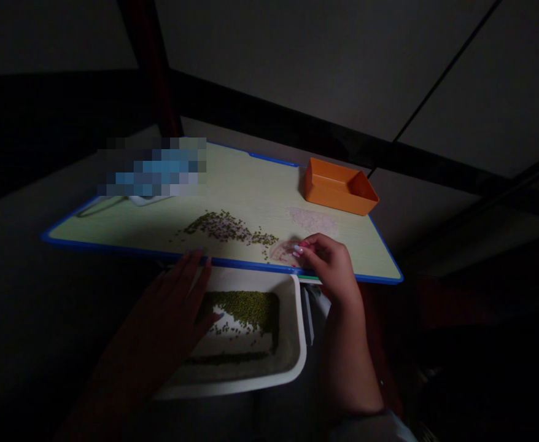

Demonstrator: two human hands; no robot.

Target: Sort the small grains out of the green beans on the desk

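My left hand [182,301] is spread flat with fingers stretched out, over the left part of a white tub [299,344] and against the table's front edge. Green mung beans [251,307] lie banked at the tub's back and right. On the pale table, a loose pile of green and pale grains [221,227] is spread beyond my left fingertips. My right hand [327,261] is pinched close above the tabletop near the front edge, beside a faint pinkish patch [281,250]. Something small and red shows at its fingertips, too small to name. A thin layer of pale grains [313,220] lies behind it.
An orange open box [341,184] stands at the table's back right. A blurred-out bluish object [159,172] occupies the left end. The small table [251,184] has a raised blue rim, and a wall rises behind it. The surroundings are dark.
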